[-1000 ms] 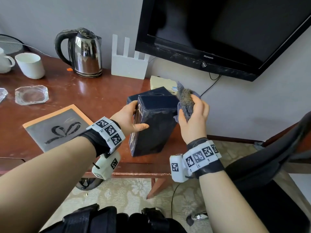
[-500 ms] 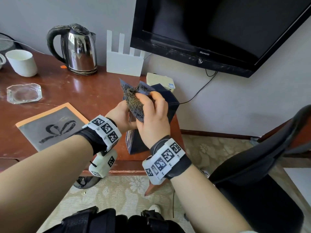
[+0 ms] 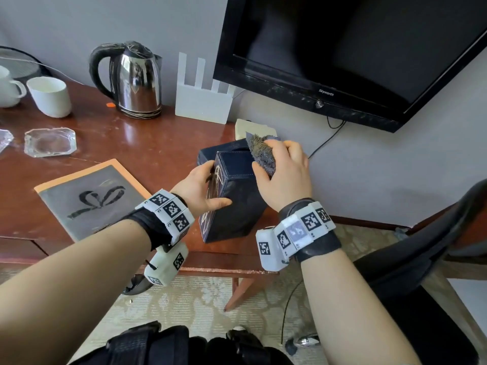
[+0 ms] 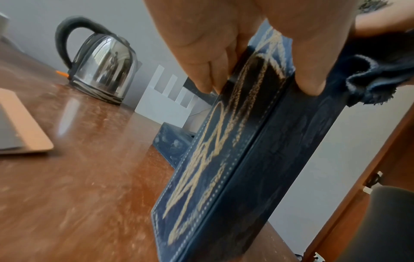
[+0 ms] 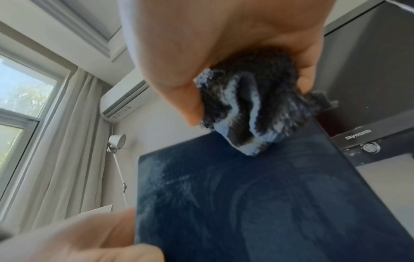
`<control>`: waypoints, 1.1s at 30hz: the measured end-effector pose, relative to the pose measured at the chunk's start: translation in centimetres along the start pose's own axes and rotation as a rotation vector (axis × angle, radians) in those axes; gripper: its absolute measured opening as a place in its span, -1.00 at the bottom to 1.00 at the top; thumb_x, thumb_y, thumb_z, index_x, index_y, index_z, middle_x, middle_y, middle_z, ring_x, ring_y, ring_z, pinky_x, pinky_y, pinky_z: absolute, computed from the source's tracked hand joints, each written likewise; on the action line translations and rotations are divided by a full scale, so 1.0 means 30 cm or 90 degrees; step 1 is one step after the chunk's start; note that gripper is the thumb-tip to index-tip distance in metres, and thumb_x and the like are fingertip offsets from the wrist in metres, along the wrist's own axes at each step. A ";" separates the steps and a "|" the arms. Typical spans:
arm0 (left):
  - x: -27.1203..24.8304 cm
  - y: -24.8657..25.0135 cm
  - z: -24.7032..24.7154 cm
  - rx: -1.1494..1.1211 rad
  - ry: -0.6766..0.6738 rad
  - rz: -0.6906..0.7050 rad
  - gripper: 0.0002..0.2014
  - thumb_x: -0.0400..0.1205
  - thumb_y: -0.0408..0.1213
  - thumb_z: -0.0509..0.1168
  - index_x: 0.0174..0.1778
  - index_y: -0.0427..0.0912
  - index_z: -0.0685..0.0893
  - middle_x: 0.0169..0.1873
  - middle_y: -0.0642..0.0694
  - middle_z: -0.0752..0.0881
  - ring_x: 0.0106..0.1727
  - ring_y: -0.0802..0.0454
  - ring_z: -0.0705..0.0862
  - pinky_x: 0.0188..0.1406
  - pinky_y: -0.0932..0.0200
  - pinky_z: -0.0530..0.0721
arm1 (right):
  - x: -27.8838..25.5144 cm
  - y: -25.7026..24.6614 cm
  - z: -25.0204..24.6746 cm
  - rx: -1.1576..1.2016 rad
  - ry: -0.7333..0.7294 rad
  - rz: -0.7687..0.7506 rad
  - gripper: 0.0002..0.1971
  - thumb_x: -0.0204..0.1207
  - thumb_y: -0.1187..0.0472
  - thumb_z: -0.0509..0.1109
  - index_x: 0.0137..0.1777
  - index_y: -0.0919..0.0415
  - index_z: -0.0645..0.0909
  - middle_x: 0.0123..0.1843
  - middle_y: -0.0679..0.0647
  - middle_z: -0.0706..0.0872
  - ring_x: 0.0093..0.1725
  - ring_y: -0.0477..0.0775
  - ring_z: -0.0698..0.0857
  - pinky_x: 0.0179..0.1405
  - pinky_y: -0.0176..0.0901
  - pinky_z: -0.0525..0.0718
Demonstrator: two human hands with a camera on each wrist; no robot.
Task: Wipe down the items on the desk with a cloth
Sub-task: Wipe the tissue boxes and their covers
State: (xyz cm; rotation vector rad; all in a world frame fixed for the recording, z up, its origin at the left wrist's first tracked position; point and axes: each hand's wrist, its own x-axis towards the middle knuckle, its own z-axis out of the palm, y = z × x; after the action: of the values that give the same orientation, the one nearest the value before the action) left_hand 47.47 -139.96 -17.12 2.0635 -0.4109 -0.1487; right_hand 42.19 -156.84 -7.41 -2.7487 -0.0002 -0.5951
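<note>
Box [image 3: 234,196] stands on end at the desk [image 3: 131,143] front edge, long axis upright — your left hand [image 3: 200,189] grips its near side. Your right hand [image 3: 284,177] bunches the cloth [image 3: 262,152] at the top right corner, so wipe downward.

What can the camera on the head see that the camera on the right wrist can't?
Only the head view shows the kettle, two white cups, the glass ashtray and the desk. Only the right wrist view shows a window, curtain and air conditioner. Both show the right hand holding the cloth against the dark blue box, the left hand and the TV.
</note>
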 end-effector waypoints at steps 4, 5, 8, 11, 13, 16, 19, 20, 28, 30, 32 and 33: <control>-0.032 -0.026 0.034 -0.040 -0.021 -0.038 0.00 0.29 -0.21 0.61 0.58 -0.17 0.18 0.48 -0.14 0.38 0.49 -0.04 0.40 0.51 -0.11 0.37 | 0.010 0.012 -0.029 0.013 -0.025 0.043 -0.59 0.58 -0.12 0.22 0.39 -0.03 0.49 0.38 0.03 0.44 0.35 0.20 0.42 0.22 -0.03 0.48; -0.037 -0.024 0.040 -0.033 -0.024 -0.054 0.00 0.31 -0.24 0.61 0.59 -0.18 0.17 0.48 -0.15 0.37 0.50 -0.05 0.39 0.52 -0.10 0.36 | 0.010 0.017 -0.032 0.010 -0.032 0.041 -0.61 0.60 -0.10 0.20 0.39 -0.03 0.49 0.39 0.03 0.44 0.36 0.19 0.42 0.22 -0.04 0.48; -0.048 0.013 0.034 0.061 -0.033 -0.068 -0.07 0.41 -0.16 0.53 0.61 -0.17 0.15 0.47 -0.14 0.35 0.49 -0.05 0.37 0.51 -0.02 0.34 | 0.016 0.042 -0.044 0.007 -0.045 0.021 -0.65 0.62 -0.01 0.20 0.38 -0.01 0.51 0.39 0.05 0.46 0.34 0.18 0.44 0.21 -0.06 0.49; -0.057 0.094 -0.002 0.193 -0.042 -0.047 -0.07 0.48 -0.01 0.44 0.64 -0.19 0.04 0.51 -0.10 0.28 0.51 -0.03 0.32 0.50 0.11 0.31 | 0.031 0.101 -0.063 0.056 -0.038 0.041 -0.68 0.62 0.04 0.21 0.34 0.00 0.54 0.37 0.05 0.48 0.32 0.13 0.46 0.21 -0.11 0.47; -0.056 0.149 -0.026 0.238 -0.033 -0.041 -0.09 0.49 0.06 0.40 0.64 -0.13 0.04 0.49 -0.07 0.30 0.49 -0.05 0.34 0.48 0.09 0.32 | 0.039 0.157 -0.068 0.095 -0.039 0.063 -0.69 0.62 0.06 0.21 0.32 0.02 0.55 0.36 0.06 0.49 0.30 0.13 0.50 0.19 -0.13 0.50; -0.059 0.216 -0.023 0.324 -0.036 -0.066 -0.13 0.51 0.11 0.35 0.64 -0.07 0.08 0.51 -0.04 0.28 0.50 -0.10 0.33 0.55 -0.07 0.22 | 0.037 0.248 -0.057 0.138 -0.082 0.097 -0.70 0.63 0.05 0.21 0.32 0.01 0.55 0.37 0.07 0.48 0.28 0.12 0.54 0.21 -0.14 0.53; -0.060 0.250 0.024 0.445 -0.092 -0.141 -0.18 0.54 0.13 0.31 0.64 -0.02 0.09 0.52 -0.02 0.25 0.51 -0.13 0.33 0.61 -0.14 0.05 | 0.023 0.331 -0.032 0.151 -0.123 0.107 -0.70 0.63 0.05 0.20 0.33 0.00 0.53 0.37 0.05 0.47 0.25 0.09 0.56 0.12 -0.24 0.44; -0.059 0.249 0.044 0.478 -0.119 -0.170 -0.19 0.54 0.13 0.30 0.64 0.00 0.09 0.51 -0.02 0.26 0.50 -0.15 0.33 0.61 -0.12 0.03 | 0.018 0.354 -0.023 0.156 -0.138 0.103 -0.71 0.63 0.06 0.20 0.32 -0.01 0.53 0.36 0.04 0.47 0.22 0.06 0.56 0.08 -0.26 0.42; -0.049 0.192 0.191 0.519 -0.112 -0.242 -0.26 0.57 0.13 0.26 0.63 0.06 0.10 0.50 -0.02 0.27 0.54 -0.19 0.25 0.60 -0.03 0.00 | -0.049 0.408 0.101 0.130 -0.267 -0.032 -0.71 0.59 0.10 0.28 0.30 0.05 0.55 0.34 0.04 0.44 0.31 0.14 0.47 0.22 -0.10 0.50; -0.058 0.170 0.201 0.489 -0.095 -0.216 -0.30 0.60 0.10 0.23 0.63 0.04 0.12 0.55 -0.03 0.23 0.62 -0.10 0.11 0.60 -0.05 -0.20 | -0.071 0.399 0.132 0.113 -0.274 -0.082 -0.71 0.56 0.12 0.33 0.27 0.04 0.54 0.33 0.03 0.43 0.31 0.15 0.45 0.18 -0.08 0.51; -0.083 0.148 0.186 0.470 -0.075 -0.217 -0.39 0.65 0.10 0.13 0.61 0.08 0.16 0.59 -0.02 0.19 0.66 -0.02 -0.04 0.58 -0.13 -0.26 | -0.088 0.391 0.148 0.088 -0.246 -0.138 -0.72 0.51 0.16 0.39 0.21 0.05 0.56 0.30 0.03 0.46 0.26 0.15 0.45 0.07 -0.08 0.50; -0.098 0.137 0.174 0.479 -0.057 -0.228 -0.45 0.68 0.10 0.06 0.60 0.13 0.17 0.61 -0.01 0.17 0.66 -0.03 -0.08 0.57 -0.18 -0.25 | -0.096 0.384 0.152 0.071 -0.221 -0.188 -0.72 0.45 0.19 0.45 0.16 0.06 0.59 0.25 0.05 0.50 0.20 0.18 0.48 0.00 -0.07 0.50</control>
State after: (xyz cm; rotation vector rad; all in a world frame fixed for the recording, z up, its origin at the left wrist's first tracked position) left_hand 42.36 -145.07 -16.40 2.8738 -0.1470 -0.3409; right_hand 42.18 -166.10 -16.10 -2.7224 -0.5110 -0.1717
